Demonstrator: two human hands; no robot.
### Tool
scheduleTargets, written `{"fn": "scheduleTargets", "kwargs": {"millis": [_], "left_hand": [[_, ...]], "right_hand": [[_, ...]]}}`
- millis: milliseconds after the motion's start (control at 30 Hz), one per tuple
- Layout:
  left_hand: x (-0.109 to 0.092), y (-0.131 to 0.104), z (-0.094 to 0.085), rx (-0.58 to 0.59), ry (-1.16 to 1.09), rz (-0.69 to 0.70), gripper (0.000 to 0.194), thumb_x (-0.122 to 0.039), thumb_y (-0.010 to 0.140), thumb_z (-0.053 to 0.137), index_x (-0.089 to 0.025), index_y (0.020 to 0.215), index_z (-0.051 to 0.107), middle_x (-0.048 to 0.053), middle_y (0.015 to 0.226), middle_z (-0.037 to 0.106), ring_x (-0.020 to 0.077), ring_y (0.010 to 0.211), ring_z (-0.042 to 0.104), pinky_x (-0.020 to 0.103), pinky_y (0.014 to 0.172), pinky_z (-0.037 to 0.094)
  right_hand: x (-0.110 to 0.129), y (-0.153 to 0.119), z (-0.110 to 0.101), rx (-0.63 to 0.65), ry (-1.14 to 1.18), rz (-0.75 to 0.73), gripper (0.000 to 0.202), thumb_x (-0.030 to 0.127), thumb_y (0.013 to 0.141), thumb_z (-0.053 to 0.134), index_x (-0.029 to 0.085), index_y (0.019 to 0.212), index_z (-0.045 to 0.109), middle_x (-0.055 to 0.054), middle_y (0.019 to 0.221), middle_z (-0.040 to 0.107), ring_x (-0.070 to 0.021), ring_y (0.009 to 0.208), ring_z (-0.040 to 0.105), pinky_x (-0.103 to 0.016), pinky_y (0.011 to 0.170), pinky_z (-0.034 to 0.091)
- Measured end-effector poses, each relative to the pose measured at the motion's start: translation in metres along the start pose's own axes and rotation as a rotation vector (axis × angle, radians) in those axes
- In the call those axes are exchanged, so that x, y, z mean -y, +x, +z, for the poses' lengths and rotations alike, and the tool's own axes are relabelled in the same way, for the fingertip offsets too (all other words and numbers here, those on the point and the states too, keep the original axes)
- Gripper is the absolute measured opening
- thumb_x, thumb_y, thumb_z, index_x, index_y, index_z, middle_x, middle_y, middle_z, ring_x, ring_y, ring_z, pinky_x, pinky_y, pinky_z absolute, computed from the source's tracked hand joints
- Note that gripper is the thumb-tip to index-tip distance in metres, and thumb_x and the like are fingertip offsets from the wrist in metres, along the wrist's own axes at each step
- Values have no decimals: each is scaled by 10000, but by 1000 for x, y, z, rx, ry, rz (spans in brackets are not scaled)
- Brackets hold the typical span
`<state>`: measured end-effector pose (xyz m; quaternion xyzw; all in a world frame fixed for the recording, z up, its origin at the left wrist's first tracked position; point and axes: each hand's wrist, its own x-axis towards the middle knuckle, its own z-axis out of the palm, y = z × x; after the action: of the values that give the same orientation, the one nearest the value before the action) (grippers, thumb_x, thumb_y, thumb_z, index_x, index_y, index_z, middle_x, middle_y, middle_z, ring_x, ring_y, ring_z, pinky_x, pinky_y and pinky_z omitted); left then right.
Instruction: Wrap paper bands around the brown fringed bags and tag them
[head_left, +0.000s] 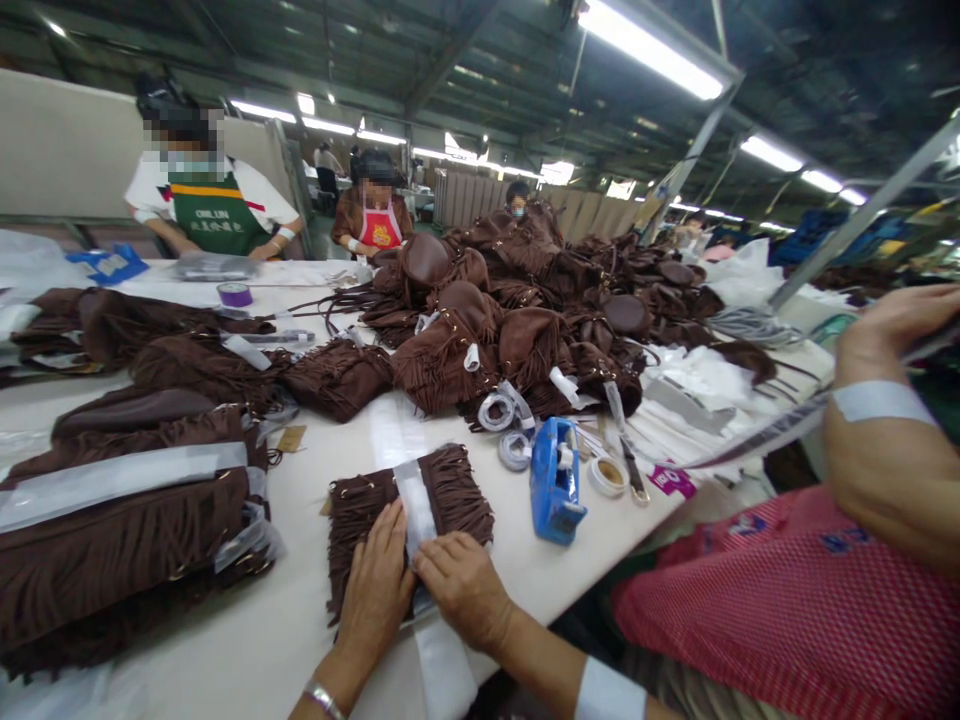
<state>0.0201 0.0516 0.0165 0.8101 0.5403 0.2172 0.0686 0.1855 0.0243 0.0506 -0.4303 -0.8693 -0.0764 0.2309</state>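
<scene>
A dark brown fringed suede bag point(458, 490) lies flat on the table before me. Around its middle runs a whitish translucent wrapping strip point(416, 505). My left hand point(379, 570) rests on the bag at the left of the strip, its fingers stretched out. My right hand point(465, 590) is at the strip's near end by the bag's front edge, fingers bent together and gripping there; the fingertips are partly hidden. Another length of white strip point(446, 670) lies on the table under the bag and hangs toward me.
A blue tape dispenser point(555, 480) and a tape roll point(608, 476) stand right of the bag. Behind is a large heap of brown fringed bags point(517, 290). A wrapped bag point(127, 540) lies at left. A co-worker's arm point(885, 430) reaches in at right; other people sit across the table.
</scene>
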Motion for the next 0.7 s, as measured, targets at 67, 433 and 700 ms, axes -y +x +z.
{"fn": "scheduleTargets", "kwargs": {"millis": [67,433,700], "left_hand": [[-1,0,-1,-2,-13,12,654,-194,919,402,-177,1531,173,158,1555,348,260,1421,346,490,1076,385],[-9,6,-14,-43,-78,3,634,-184,926,415,-212,1520,196,145,1587,251,265,1404,365,444,1043,419],[-5,6,-12,-19,-87,25,300,-129,877,479,-221,1153,552,115,1456,381,275,1263,497,450,992,462]], "right_hand": [[0,1,-1,16,-8,-5,190,190,989,450,188,1047,631,-93,983,688,-191,922,616,-351,844,462],[0,4,-4,82,-22,-22,154,181,987,458,170,986,612,-80,952,671,-195,915,598,-355,838,454],[-3,1,1,105,4,22,134,192,994,467,159,1034,590,-60,981,668,-185,936,585,-340,835,430]]}}
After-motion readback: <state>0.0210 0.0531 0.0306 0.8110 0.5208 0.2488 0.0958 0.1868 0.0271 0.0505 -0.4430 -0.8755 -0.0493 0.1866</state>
